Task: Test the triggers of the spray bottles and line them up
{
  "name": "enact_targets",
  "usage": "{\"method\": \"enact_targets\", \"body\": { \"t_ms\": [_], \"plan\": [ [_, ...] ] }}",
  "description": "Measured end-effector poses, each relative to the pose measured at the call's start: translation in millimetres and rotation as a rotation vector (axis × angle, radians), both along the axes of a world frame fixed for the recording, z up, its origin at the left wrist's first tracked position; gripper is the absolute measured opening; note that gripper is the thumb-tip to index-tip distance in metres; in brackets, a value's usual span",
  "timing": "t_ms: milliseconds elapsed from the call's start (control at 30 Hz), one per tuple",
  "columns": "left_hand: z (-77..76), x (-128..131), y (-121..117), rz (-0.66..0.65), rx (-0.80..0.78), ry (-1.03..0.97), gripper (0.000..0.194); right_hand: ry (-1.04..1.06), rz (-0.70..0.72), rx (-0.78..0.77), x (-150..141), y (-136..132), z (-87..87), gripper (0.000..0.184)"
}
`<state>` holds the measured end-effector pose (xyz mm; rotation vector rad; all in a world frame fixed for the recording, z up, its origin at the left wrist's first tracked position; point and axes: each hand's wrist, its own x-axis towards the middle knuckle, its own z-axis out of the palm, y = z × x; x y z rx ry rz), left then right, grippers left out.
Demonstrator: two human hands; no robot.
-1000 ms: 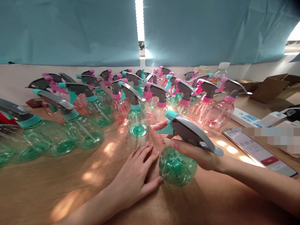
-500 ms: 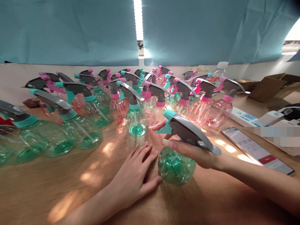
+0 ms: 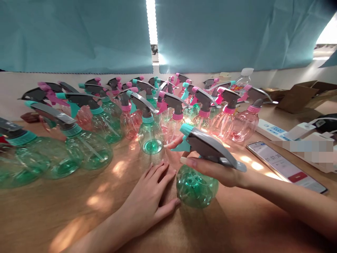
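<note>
My right hand [image 3: 210, 167] is wrapped round the neck of a green spray bottle [image 3: 197, 186], thumb in front and a fingertip showing near the turquoise trigger. The bottle has a grey head with a turquoise nozzle that points left. Flat on the table lies my left hand [image 3: 150, 196], fingers spread, its thumb tip close beside the bottle's base; whether they touch I cannot tell. Just beyond its fingertips stands another green spray bottle [image 3: 150, 137] with a turquoise collar. Further left is a larger-looking green spray bottle [image 3: 89, 149].
Several pink spray bottles [image 3: 246, 123] and green ones crowd the back of the wooden table [image 3: 126, 232]. At the right are a phone [image 3: 286, 167] with a timer display, a power strip [image 3: 276, 131], a cardboard box [image 3: 297, 96] and a clear capped bottle [image 3: 243, 79].
The whole view has shifted slightly, with things appearing a little further left. Both hands and the held spray bottle keep their places relative to each other.
</note>
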<state>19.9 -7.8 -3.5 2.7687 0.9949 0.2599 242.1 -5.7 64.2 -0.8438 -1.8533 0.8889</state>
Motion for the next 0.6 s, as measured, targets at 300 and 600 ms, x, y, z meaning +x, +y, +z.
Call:
{"method": "enact_targets", "body": {
  "t_ms": [300,600],
  "plan": [
    [-5.2,-2,0,-0.002,0.012,0.000,0.062,-0.046,0.060,-0.028,13,16,-11.6,0.032],
    [0.4,0,0,0.000,-0.024,0.007,0.063,0.021,0.059,-0.008,18,23,-15.4,0.032]
  ]
}}
